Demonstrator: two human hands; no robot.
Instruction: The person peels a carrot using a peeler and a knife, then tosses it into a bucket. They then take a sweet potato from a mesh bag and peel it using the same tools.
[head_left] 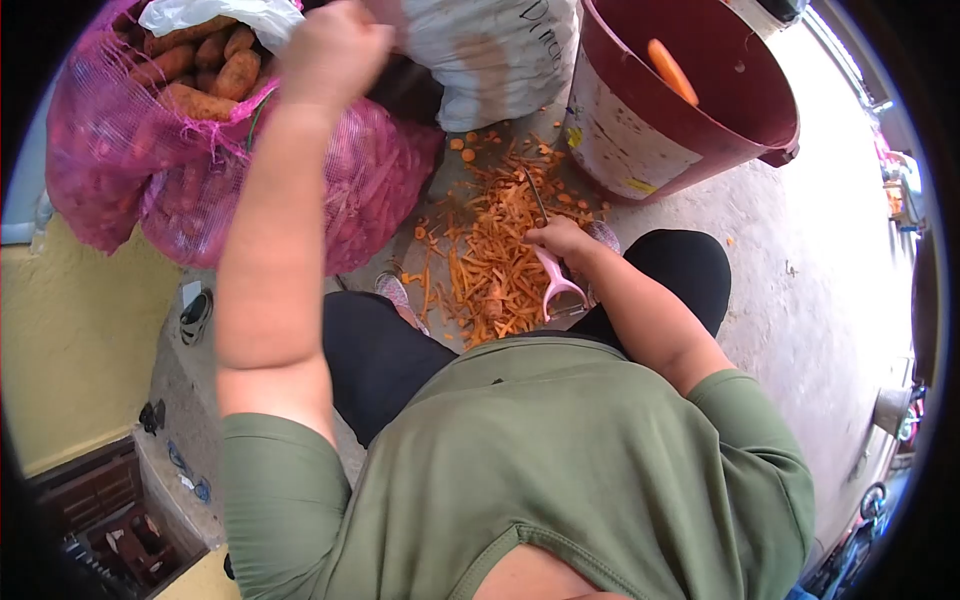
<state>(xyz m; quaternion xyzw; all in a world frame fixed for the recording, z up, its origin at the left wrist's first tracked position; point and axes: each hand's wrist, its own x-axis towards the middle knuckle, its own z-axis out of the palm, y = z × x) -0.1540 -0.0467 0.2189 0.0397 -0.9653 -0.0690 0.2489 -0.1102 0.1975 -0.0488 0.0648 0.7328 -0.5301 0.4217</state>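
Note:
My right hand (562, 240) is closed around a pink Y-shaped peeler (560, 282) and a thin knife (537, 196), above a heap of carrot peelings (490, 230) on the floor between my feet. A carrot piece (493, 300) lies on the heap's near side. Raised at the upper left, my left hand (335, 55) looks closed like a fist and is blurred; what it holds, if anything, does not show. Close to it, a pink mesh sack (100, 160) stands open, with unpeeled carrots (205, 65) inside and white plastic (220, 14) at its mouth.
A dark red bucket (640, 110) stands at the upper right, a peeled carrot (672, 72) showing inside. Beside it is a white sack (495, 60) with writing. Another filled pink mesh sack (370, 190) sits left of the peelings. Sandals (196, 316) lie at the left.

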